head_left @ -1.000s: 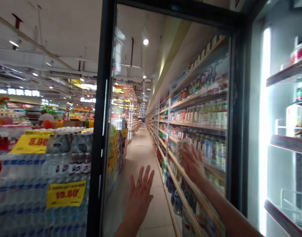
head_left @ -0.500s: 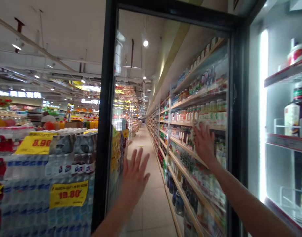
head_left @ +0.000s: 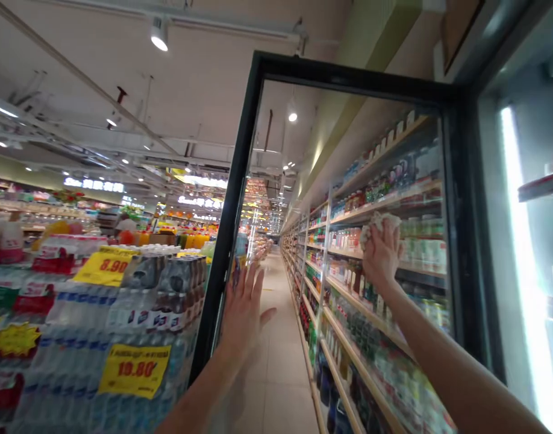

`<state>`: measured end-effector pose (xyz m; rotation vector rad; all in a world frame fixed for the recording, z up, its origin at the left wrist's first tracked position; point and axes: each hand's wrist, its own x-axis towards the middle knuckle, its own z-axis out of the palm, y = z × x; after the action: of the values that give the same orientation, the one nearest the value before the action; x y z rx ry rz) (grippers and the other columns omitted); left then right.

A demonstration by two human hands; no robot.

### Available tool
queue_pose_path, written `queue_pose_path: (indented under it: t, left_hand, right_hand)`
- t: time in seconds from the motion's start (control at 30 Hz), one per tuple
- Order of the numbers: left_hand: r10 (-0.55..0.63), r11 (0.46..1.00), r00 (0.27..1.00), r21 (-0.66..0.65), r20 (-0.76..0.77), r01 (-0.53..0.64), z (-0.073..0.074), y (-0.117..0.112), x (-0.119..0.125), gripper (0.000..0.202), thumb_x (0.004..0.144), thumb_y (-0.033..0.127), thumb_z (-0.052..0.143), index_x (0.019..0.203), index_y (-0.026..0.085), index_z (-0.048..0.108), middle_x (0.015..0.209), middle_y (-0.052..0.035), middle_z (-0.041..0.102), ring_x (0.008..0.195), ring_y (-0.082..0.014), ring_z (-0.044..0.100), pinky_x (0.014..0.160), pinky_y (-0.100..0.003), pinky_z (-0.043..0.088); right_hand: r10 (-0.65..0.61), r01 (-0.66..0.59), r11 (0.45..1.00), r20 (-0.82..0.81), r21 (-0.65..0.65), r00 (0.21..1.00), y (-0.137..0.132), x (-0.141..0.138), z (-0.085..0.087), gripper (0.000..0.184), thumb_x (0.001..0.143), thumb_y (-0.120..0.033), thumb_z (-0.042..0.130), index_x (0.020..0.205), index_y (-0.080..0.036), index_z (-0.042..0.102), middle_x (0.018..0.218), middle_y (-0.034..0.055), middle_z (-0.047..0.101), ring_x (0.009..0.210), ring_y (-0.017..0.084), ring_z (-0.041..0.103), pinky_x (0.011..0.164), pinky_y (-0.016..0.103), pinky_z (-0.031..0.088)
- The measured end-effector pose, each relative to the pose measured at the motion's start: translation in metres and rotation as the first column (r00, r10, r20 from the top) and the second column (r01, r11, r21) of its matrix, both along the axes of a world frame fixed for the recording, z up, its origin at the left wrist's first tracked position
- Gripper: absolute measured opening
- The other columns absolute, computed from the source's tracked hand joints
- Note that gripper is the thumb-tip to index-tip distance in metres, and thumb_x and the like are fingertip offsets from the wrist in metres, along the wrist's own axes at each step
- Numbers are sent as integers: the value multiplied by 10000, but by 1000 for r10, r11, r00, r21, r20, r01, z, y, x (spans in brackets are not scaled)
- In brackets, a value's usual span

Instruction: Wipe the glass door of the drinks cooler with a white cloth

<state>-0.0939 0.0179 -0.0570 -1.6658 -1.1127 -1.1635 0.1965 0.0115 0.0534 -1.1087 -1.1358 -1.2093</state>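
A black-framed glass door (head_left: 349,77) stands swung out from a lit refrigerated cabinet. My right hand (head_left: 381,253) presses a crumpled whitish cloth (head_left: 385,222) against the upper right part of the pane, its fingers over the cloth. Near the left edge of the door, my left hand (head_left: 244,307) is spread with its fingers pointing up and nothing in it. It is at the glass beside the frame; whether the palm touches the pane I cannot tell. Bottles on shelves show through or in the glass behind both hands.
To the right is the open cabinet with a bright light strip (head_left: 524,259) and a shelf edge (head_left: 541,184). Stacked packs of bottled drinks (head_left: 73,313) with yellow price signs (head_left: 134,369) stand at the left, close to the door's free edge.
My right hand with the cloth has moved up on the pane. My left hand stays spread and is now closer to the door's left frame. The view has tilted and turned left.
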Motion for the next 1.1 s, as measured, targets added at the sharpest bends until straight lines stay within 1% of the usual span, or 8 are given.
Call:
queue_pose_path:
  t: [0.2, 0.37, 0.53, 0.67, 0.77, 0.97, 1.03, 1.1]
  left_hand:
    - [19, 1000, 1000, -15, 1, -19, 1, 4, -1, 704, 822, 404, 550, 1408, 125, 278, 1477, -168, 258, 1370, -323, 220, 1028, -534, 321]
    - [13, 999, 1000, -45, -16, -13, 3, -1, -1, 710, 812, 359, 564, 1409, 112, 269, 1485, -158, 241, 1377, -318, 200, 1043, -524, 311]
    - [-1, 995, 993, -102, -120, -12, -5, -15, -26, 621, 783, 294, 576, 1361, 173, 381, 1493, -109, 247, 1373, -290, 228, 1060, -485, 309]
    - [61, 993, 993, -95, -97, -70, -11, -29, -58, 666, 774, 323, 591, 1379, 180, 352, 1482, -110, 273, 1378, -285, 218, 1092, -511, 237]
    - [117, 986, 992, -111, -42, -121, -13, -38, -75, 701, 779, 319, 586, 1400, 149, 307, 1491, -127, 244, 1387, -295, 177, 1098, -516, 219]
    - [115, 972, 990, -193, -85, -130, -42, -49, -92, 745, 749, 371, 616, 1394, 142, 322, 1471, -123, 290, 1386, -283, 183, 1111, -503, 204]
    - [110, 972, 987, -192, -121, -132, -56, -49, -94, 735, 742, 367, 621, 1384, 142, 342, 1465, -121, 298, 1379, -278, 214, 1110, -501, 204]
    - [106, 973, 981, -188, -163, -136, -67, -47, -95, 726, 743, 352, 615, 1382, 142, 342, 1467, -115, 292, 1377, -268, 221, 1115, -503, 187]
  right_hand:
    - [130, 2, 975, 582, -222, 802, 13, -72, 22, 381, 879, -258, 400, 1236, -285, 532, 1405, 1, 432, 1371, 211, 218, 1111, 476, 131]
    - [86, -23, 979, 309, -204, 947, 15, -103, 51, 421, 901, -260, 340, 1293, -192, 478, 1471, 69, 317, 1380, 303, 160, 1073, 583, 130]
    - [237, 15, 935, 654, -354, 718, 20, -144, 51, 390, 889, -299, 411, 1271, -301, 492, 1446, -30, 373, 1379, 229, 202, 1115, 529, 128]
    - [233, -52, 940, 523, -337, 820, 21, -176, 59, 425, 908, -263, 346, 1314, -197, 451, 1486, 60, 292, 1394, 310, 120, 1069, 645, 93]
    - [291, -74, 924, 566, -374, 771, 18, -196, 21, 423, 906, -257, 357, 1314, -197, 453, 1483, 49, 300, 1399, 290, 117, 1091, 613, 98]
    - [459, -84, 873, 751, -481, 474, 0, -190, -148, 391, 882, -263, 428, 1263, -221, 507, 1442, 20, 380, 1399, 234, 158, 1140, 510, 110]
    - [468, -93, 877, 794, -471, 389, -1, -183, -165, 371, 892, -273, 414, 1246, -240, 521, 1418, -17, 418, 1393, 200, 180, 1161, 474, 32]
    - [433, -111, 893, 768, -436, 472, 1, -180, -157, 362, 900, -276, 398, 1237, -260, 528, 1410, -40, 427, 1392, 194, 184, 1154, 468, -77]
